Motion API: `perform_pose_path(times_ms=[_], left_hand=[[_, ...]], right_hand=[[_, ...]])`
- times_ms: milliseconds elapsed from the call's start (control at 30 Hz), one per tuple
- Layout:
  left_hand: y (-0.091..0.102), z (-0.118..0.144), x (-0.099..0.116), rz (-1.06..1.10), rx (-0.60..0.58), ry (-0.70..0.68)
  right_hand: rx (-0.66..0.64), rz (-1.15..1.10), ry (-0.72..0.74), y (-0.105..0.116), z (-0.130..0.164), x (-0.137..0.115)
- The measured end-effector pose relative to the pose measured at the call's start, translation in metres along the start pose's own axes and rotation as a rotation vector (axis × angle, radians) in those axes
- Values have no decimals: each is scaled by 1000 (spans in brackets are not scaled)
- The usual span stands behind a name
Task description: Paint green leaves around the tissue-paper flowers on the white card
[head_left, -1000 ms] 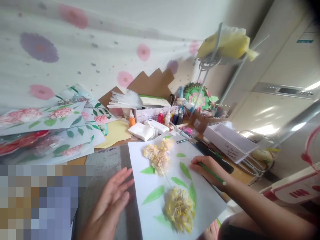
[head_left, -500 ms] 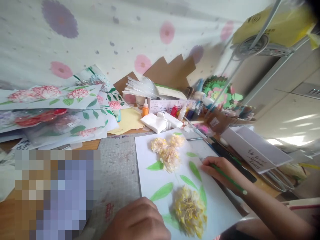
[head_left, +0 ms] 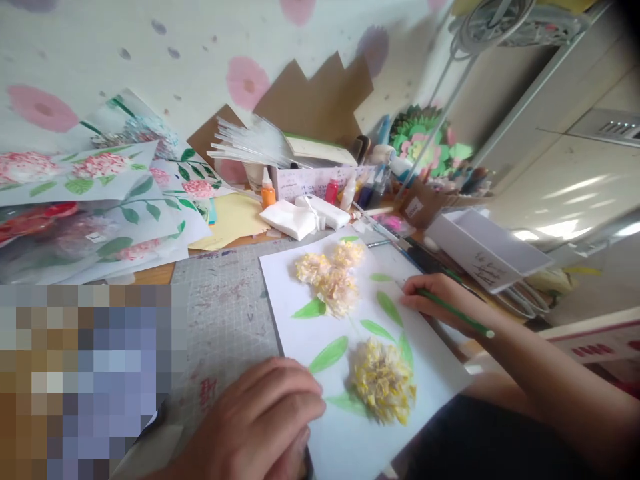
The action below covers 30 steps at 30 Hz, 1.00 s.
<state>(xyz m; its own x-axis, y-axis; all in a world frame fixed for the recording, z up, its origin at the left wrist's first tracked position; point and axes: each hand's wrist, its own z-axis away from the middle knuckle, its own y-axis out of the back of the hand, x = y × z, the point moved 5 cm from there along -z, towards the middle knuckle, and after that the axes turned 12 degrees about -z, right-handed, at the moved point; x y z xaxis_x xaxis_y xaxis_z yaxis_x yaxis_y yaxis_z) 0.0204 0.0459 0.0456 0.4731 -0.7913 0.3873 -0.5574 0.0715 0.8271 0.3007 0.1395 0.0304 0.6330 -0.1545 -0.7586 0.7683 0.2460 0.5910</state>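
Note:
My right hand [head_left: 433, 297] is closed round a green pencil [head_left: 455, 312], whose pale blunt end points back over the wrist. Its tip is too small to make out, near the right edge of a white sheet of paper [head_left: 300, 343]. At the sheet's left edge is my left hand [head_left: 265, 417], fingers bent and pressed together, thumb low and partly hidden. On the sheet sit a yellowish ruffled flower [head_left: 384, 381] and a cluster of smaller cream flowers [head_left: 334, 283]. Green leaves [head_left: 329, 353] are coloured around them.
The sheet lies on a grey cutting mat [head_left: 225, 307]. Behind it are a white tissue pack [head_left: 290, 219], an orange bottle [head_left: 268, 192] and a red bottle [head_left: 331, 191]. Flower pictures [head_left: 125, 220] are stacked at left, and a white box [head_left: 485, 247] stands at right.
The view has tilted down and shifted right. My left hand shows more fully at the sheet's left edge. My right hand keeps the pencil at the right edge.

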Motion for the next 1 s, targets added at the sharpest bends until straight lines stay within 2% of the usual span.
perform_pose_path(times_ms=[100, 167, 333, 433, 533, 733, 1000], left_hand=[[0, 0, 1, -92, -3, 33], [0, -2, 4, -126, -20, -6], [-5, -3, 13, -142, -156, -144], [-8, -2, 15, -113, -220, -118], [-12, 1, 13, -77, -223, -58], [-20, 8, 7, -88, -136, -194], [-25, 9, 6, -87, -146, -197]], right_hand=[[20, 40, 56, 3, 4, 1], [29, 43, 73, 3, 6, 1], [53, 54, 102, 2, 8, 2], [80, 59, 112, 2, 6, 6], [96, 59, 110, 0, 3, 9], [95, 79, 116, -1, 1, 7], [88, 69, 141, -4, -1, 9]])
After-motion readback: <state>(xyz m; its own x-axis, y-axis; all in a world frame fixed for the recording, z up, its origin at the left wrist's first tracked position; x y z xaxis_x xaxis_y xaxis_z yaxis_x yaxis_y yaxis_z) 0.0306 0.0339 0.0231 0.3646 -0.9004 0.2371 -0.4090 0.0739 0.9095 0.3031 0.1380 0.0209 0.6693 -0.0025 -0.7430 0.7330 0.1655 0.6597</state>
